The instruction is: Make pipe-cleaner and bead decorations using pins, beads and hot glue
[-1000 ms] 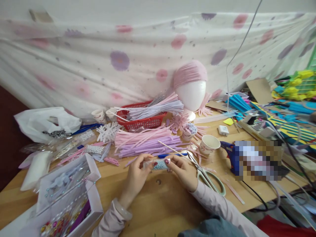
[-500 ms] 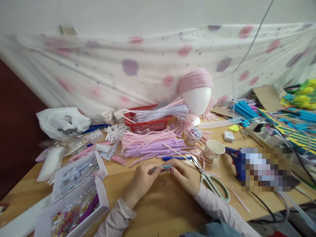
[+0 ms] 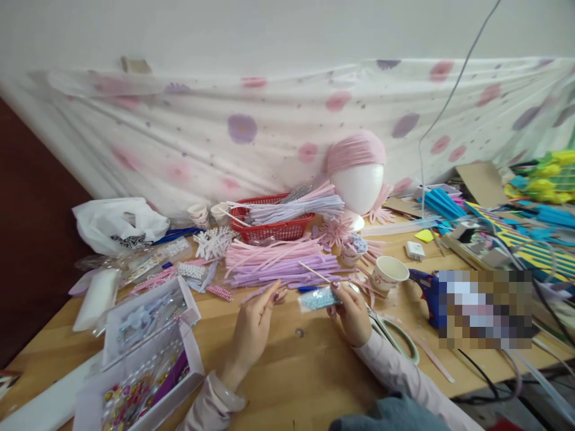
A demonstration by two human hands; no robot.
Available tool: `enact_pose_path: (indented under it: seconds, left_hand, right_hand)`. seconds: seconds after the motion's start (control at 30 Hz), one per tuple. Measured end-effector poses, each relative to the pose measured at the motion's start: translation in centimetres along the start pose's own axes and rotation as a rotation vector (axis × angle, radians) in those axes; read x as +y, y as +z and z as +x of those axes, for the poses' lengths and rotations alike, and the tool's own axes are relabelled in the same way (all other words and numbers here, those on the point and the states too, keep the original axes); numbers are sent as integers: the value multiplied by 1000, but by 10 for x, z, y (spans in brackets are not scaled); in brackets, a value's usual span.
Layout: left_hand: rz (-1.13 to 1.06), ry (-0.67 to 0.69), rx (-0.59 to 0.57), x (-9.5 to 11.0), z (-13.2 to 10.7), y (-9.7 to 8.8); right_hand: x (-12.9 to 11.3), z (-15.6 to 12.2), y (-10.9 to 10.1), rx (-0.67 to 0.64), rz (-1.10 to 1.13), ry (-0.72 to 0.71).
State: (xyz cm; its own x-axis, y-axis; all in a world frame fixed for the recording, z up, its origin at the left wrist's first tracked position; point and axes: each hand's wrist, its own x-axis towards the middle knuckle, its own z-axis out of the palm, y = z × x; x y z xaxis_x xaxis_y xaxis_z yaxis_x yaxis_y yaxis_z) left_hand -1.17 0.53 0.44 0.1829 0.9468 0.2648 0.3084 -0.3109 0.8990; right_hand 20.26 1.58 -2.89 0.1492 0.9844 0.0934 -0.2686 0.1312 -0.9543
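I see right hand pinching a clear packet of light-blue beads, packet over the wooden table between both hands, left hand free, fingers narrowly parted, scissors beside right hand, pink and purple strips beyond

Soft light is falling quite evenly on my table, while coarse pixel squares are covering the lower right.

The right hand covers one end of the bead packet, its beads too small to count, and hides part of the scissors; pixelation masks what adjoins the blue tool, the bottom edge cuts the nearer white box, the right edge the yellow flowers
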Motion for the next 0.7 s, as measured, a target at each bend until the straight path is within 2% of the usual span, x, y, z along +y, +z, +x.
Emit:
enact_pose_path:
  seconds: [0.07, 0.17, 0.27, 0.37, 0.47, 0.53, 0.7]
  left_hand:
    - [-3, -8, 13, -3, -6, -6]
    - [-3, 48, -10, -9, -17, -13]
    - [-8, 141, -60, -12, -26, -16]
    - [-92, 189, -11, -11, -31, -15]
    - [-240, 70, 111, -8, -33, -13]
    - [-299, -38, 151, -5, -35, -13]
    - [-356, -175, 113, 0, -35, -16]
  right_hand:
    - [1, 5, -1, 69, 68, -10]
    - [-6, 9, 1, 86, 96, -19]
    - [-20, 10, 3, 26, 80, -9]
    - [-33, 13, 5, -89, -11, 19]
    - [-44, 19, 7, -171, -142, 26]
    - [-53, 23, 10, -217, -235, 19]
    - [-71, 20, 20, -446, -597, 30]
